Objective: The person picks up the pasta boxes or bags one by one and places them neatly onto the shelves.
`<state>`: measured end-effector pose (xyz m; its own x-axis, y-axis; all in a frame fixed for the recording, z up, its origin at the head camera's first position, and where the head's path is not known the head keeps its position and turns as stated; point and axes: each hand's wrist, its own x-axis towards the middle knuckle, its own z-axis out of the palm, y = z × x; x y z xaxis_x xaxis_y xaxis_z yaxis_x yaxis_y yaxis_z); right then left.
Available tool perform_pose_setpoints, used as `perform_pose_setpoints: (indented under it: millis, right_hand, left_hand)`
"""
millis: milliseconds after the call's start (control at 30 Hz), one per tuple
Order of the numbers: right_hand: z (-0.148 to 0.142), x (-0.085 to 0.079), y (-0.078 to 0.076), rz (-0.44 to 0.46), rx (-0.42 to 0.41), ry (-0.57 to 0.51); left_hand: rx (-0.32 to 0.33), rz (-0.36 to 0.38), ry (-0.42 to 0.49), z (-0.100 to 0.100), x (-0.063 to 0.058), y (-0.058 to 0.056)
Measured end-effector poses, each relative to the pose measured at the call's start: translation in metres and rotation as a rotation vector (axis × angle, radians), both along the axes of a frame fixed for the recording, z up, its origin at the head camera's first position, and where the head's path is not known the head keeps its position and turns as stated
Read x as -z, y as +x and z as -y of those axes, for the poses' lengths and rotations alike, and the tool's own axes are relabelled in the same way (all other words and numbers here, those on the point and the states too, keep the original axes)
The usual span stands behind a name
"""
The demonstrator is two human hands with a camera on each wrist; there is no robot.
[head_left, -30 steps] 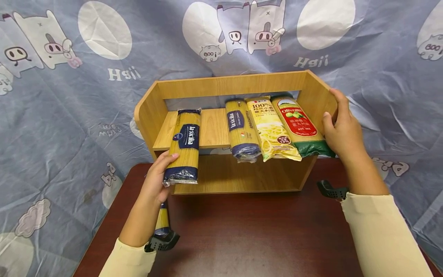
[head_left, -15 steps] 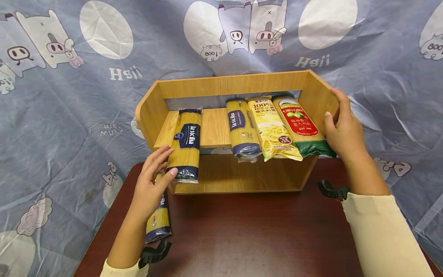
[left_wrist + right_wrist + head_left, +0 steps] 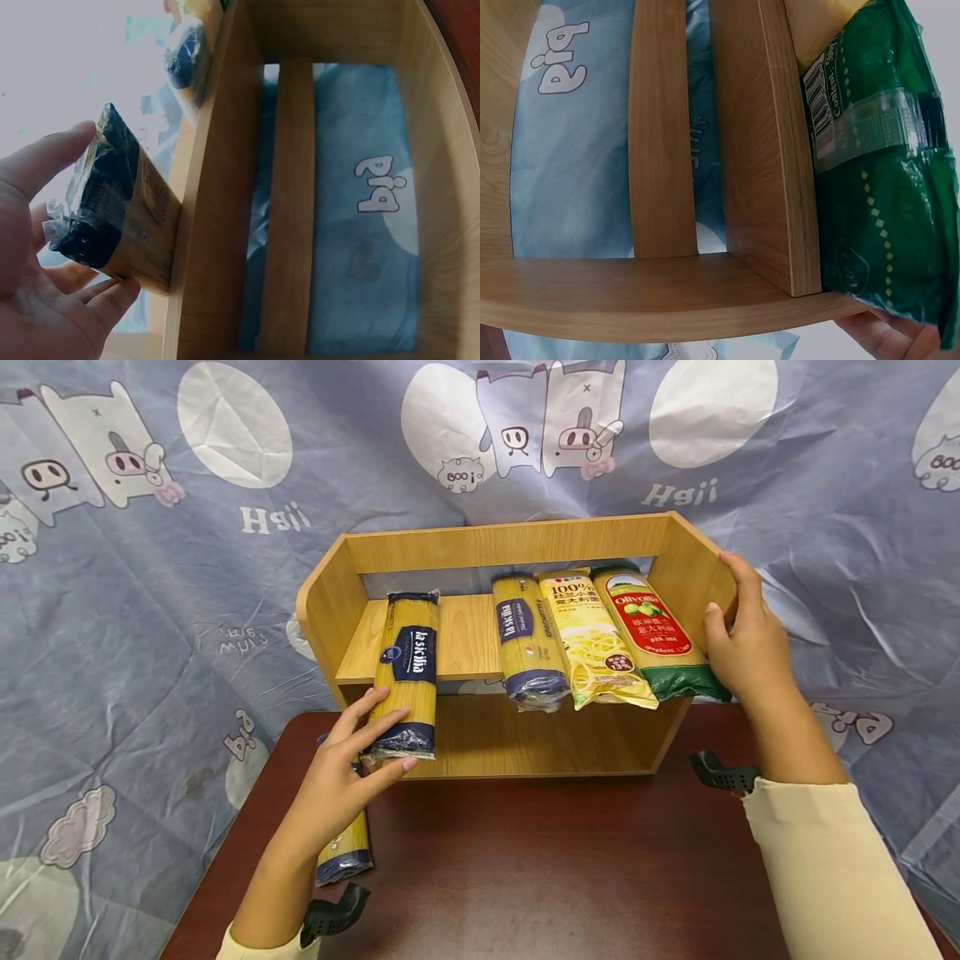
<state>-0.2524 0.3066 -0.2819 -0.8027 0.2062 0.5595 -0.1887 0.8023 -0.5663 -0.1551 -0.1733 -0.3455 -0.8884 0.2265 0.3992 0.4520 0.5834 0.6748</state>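
A pack of spaghetti (image 3: 408,693) with a dark blue label lies on the upper board of a small wooden shelf (image 3: 510,539), at its left end, its near end jutting past the front edge. My left hand (image 3: 341,777) touches this pack, fingers spread and fairly straight on its near part, thumb by the near end. In the left wrist view, thumb and fingers lie on either side of the pack's end (image 3: 97,202). My right hand (image 3: 753,647) grips the shelf's right side panel, thumb on the inner face; most of its fingers are hidden behind the panel.
On the upper board's right lie another blue-labelled spaghetti pack (image 3: 528,643), a yellow pasta pack (image 3: 596,643) and a green-ended, red-labelled pack (image 3: 652,618). One more spaghetti pack (image 3: 347,852) lies on the dark red table (image 3: 525,868), partly behind my left forearm. A patterned cloth (image 3: 187,568) hangs behind.
My left hand let go of the left spaghetti pack after laying it on the board, drew back with spread fingers, then touched its near end again. My right hand stayed on the panel.
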Motion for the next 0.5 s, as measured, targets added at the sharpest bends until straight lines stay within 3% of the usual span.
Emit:
perform_pose_setpoints:
  millis: [233,500]
  right_hand:
    - [0.000,-0.001,0.001,-0.014,0.003,0.011]
    - [0.002,-0.001,0.002,-0.014,0.004,0.016]
  left_hand:
    - [0.004,-0.072,-0.008,-0.003,0.000,-0.007]
    - [0.015,-0.062,0.000,-0.013,-0.002,-0.019]
